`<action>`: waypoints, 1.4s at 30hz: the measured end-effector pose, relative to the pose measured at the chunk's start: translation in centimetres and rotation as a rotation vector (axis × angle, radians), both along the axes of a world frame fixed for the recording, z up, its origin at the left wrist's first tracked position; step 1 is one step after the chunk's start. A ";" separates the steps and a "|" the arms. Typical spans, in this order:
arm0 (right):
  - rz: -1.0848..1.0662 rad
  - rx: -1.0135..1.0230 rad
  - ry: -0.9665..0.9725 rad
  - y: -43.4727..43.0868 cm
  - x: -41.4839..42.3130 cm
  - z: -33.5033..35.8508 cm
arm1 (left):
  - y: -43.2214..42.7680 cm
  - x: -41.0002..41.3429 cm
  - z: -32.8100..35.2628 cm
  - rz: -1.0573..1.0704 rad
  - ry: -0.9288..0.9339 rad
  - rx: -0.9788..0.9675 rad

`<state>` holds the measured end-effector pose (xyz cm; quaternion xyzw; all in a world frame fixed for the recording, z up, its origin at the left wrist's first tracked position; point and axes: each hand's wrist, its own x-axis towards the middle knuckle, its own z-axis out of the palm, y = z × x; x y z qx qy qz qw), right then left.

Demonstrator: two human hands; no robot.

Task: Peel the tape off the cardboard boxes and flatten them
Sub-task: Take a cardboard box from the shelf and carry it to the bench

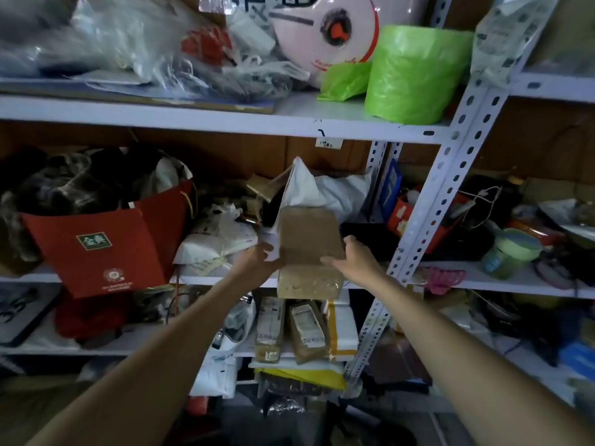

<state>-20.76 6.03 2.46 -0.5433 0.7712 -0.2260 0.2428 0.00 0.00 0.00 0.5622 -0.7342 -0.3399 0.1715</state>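
A small brown cardboard box (309, 249) sits at the front edge of the middle shelf (483, 281), its lower front face covered in shiny tape. My left hand (254, 259) grips the box's left side. On the right side my right hand (354, 260) holds it, fingers laid across the front face. Both arms reach forward from the bottom of the view. The box's back and underside are hidden.
A red paper bag (103, 246) stands left of the box, white plastic bags (322, 191) behind it. A perforated metal upright (428, 201) rises just right of the box. Taped parcels (306, 329) fill the shelf below. A green bag roll (415, 72) sits above.
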 end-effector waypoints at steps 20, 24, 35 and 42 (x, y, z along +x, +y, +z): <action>0.017 -0.121 -0.480 2.4 1.1 -2.4 | 1.9 0.5 -3.5 -0.062 0.698 0.279; 0.053 -0.161 -0.521 5.0 2.0 -0.9 | 4.7 2.4 -1.8 -0.062 0.671 0.181; 0.147 -0.306 -0.621 16.9 5.0 3.1 | 17.7 6.0 4.6 0.017 0.680 0.081; 0.124 -0.427 -0.588 25.1 5.9 5.8 | 25.2 6.5 7.0 -0.117 0.737 -0.052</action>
